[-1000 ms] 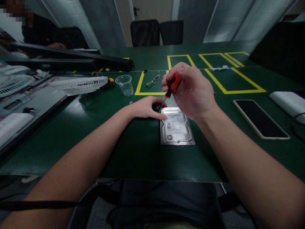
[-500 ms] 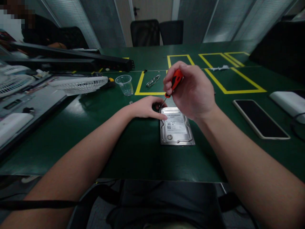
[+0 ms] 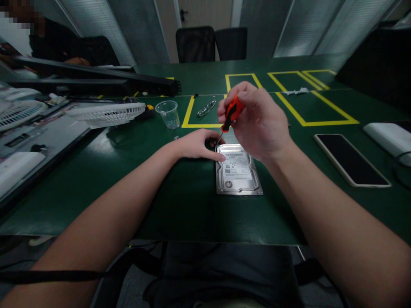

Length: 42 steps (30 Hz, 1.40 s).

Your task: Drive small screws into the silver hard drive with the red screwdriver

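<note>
A silver hard drive (image 3: 238, 171) with a white label lies flat on the green table, label side up. At its far left corner, my left hand (image 3: 202, 144) grips the edge, the thumb on the top face and the fingers curled around the far side. My right hand (image 3: 261, 119) is wrapped round the red and black handle of a screwdriver (image 3: 233, 112). Its thin shaft slants down to the drive's far left corner, beside my left fingers. The exact spot of the tip is too small to make out.
Beyond my left hand stand a clear plastic cup (image 3: 168, 114) and a clear, shiny object (image 3: 206, 108). To the right lie a phone (image 3: 351, 159) and a white box-like device (image 3: 388, 139). White fan grilles (image 3: 109, 113) and long black bars (image 3: 96, 81) crowd the left; a person sits behind them.
The screwdriver handle has turned and shifted slightly left in my right hand, whose fingers have moved round it. My left hand and the hard drive have stayed put.
</note>
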Motion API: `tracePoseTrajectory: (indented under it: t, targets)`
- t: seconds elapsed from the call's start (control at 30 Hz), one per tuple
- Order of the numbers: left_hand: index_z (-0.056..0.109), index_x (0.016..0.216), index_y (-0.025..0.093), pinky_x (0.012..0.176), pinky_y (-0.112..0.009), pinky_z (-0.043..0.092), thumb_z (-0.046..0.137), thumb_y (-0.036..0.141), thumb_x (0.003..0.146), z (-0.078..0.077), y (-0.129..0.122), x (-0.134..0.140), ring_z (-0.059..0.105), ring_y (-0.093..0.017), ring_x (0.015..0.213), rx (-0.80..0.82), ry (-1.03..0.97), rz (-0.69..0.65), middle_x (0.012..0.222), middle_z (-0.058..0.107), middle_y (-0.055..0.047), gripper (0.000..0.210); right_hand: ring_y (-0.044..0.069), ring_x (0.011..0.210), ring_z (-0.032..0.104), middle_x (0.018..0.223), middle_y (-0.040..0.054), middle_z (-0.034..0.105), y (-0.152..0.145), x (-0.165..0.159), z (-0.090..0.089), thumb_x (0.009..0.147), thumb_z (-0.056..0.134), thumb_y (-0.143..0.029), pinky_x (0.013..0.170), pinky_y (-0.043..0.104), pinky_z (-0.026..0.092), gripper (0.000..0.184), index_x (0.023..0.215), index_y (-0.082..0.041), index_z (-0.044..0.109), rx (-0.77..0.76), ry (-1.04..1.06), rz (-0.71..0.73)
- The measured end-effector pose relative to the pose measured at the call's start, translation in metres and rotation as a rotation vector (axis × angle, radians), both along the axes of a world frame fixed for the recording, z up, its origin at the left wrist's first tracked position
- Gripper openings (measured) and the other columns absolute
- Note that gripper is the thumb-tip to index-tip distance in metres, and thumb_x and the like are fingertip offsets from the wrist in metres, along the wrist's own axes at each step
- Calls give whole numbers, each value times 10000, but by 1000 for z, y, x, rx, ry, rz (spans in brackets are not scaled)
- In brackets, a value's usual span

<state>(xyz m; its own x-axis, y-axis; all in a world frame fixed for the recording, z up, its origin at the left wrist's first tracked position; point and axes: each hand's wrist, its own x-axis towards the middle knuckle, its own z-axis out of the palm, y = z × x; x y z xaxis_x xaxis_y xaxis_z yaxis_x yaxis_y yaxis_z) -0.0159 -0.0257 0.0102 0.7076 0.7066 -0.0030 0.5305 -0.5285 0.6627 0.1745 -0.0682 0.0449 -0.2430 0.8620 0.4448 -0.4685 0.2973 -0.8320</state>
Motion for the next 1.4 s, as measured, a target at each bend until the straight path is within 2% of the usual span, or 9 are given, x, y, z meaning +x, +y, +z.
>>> tracePoseTrajectory:
  t: [0.2, 0.3, 0.43, 0.67, 0.83, 0.93, 1.1, 1.3, 1.4]
  targets:
    - [758, 1222, 192, 896, -393, 540, 866, 615, 757, -5, 3, -2, 690, -280, 1028, 8, -19, -7, 1161, 761, -104, 638, 221, 722, 631, 820, 19, 695, -2, -2, 0, 939, 750, -466, 746, 370, 532, 267, 826, -290, 584, -12, -13, -17]
    - [756, 1220, 186, 885, -392, 541, 867, 611, 753, -6, 4, -2, 693, -284, 1023, 14, -20, -5, 1154, 762, -108, 641, 229, 748, 626, 816, 23, 684, -1, -1, -1, 945, 749, -491, 752, 367, 535, 243, 852, -296, 640, 1, -38, -11]
    - [759, 1223, 181, 883, -389, 537, 864, 632, 759, -4, 3, -1, 688, -286, 1026, 16, -9, -3, 1153, 757, -108, 655, 218, 802, 632, 879, 47, 685, 1, 1, -3, 985, 692, -579, 768, 350, 551, 362, 802, -267, 702, 48, -65, -20]
    - [756, 1234, 170, 897, -391, 535, 862, 656, 757, -1, 1, 0, 683, -284, 1030, 14, -1, 2, 1152, 755, -104, 689, 189, 727, 615, 843, 39, 697, 3, 0, -3, 976, 699, -436, 739, 324, 521, 259, 812, -249, 627, 36, -3, 40]
    - [757, 1233, 168, 909, -398, 537, 875, 656, 743, -2, 1, 0, 680, -284, 1038, 3, -7, 10, 1177, 755, -107, 702, 192, 676, 523, 725, -1, 580, 3, -2, -3, 973, 726, -416, 651, 309, 445, 230, 838, -269, 611, 33, 24, 32]
    - [763, 1221, 168, 900, -395, 531, 874, 643, 747, -2, 1, 0, 675, -281, 1024, 7, -9, 9, 1158, 753, -106, 681, 191, 705, 506, 762, 11, 552, 4, -1, -2, 997, 723, -493, 660, 308, 437, 299, 827, -256, 659, 47, 1, 33]
    - [764, 1221, 173, 883, -391, 518, 868, 606, 753, -2, 1, 0, 675, -288, 1022, 9, -5, 3, 1161, 752, -109, 645, 199, 729, 483, 811, 46, 550, 5, 1, -1, 1051, 583, -639, 669, 322, 436, 515, 760, -234, 713, 41, 43, 79]
    - [764, 1216, 167, 880, -386, 521, 872, 618, 752, -1, 1, 0, 670, -281, 1011, 10, -3, 3, 1143, 750, -106, 656, 205, 746, 505, 811, 52, 552, 6, 0, -2, 1053, 569, -635, 664, 324, 460, 535, 730, -235, 716, 37, 50, 58]
    - [762, 1223, 162, 881, -384, 524, 873, 624, 753, 0, 1, 0, 673, -281, 1023, 1, 2, 3, 1165, 752, -111, 668, 203, 758, 548, 833, 52, 583, 6, 0, -2, 1036, 620, -581, 688, 327, 497, 474, 731, -231, 713, 45, 40, 46]
